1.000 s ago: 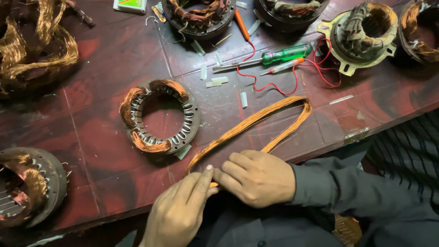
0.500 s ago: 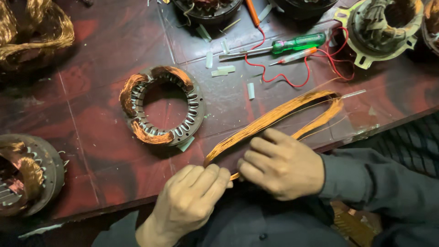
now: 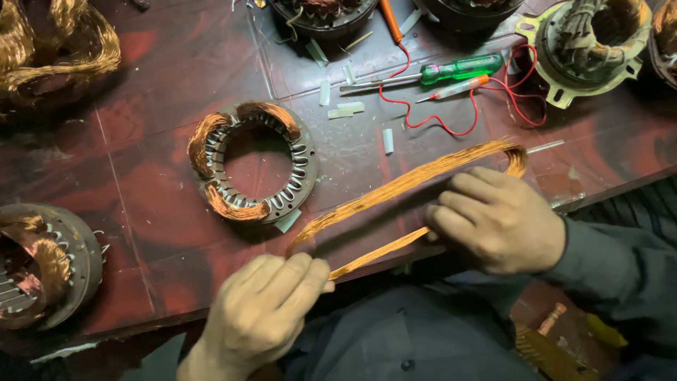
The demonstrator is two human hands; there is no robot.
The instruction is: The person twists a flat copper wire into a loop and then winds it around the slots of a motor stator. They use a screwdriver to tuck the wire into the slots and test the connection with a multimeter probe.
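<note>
We hold a long copper wire coil (image 3: 416, 180) over the desk (image 3: 155, 176) edge: left hand (image 3: 264, 314) pinches its near end, right hand (image 3: 497, 219) clasps the middle. Light, springy, easily splayed strands; best gripped along the bundled sides.

Dim, warm light from above; soft glare on dark red tabletop (image 3: 169, 176) beyond the fingertips. Deep shadow below wrists, toward frame bottom. Mostly sharp, slight blur w/ edge stretch.

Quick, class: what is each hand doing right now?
Left hand: closed, pinching the near end of the copper wire coil.
Right hand: closed, gripping the coil's lower strand near its far end.
</note>
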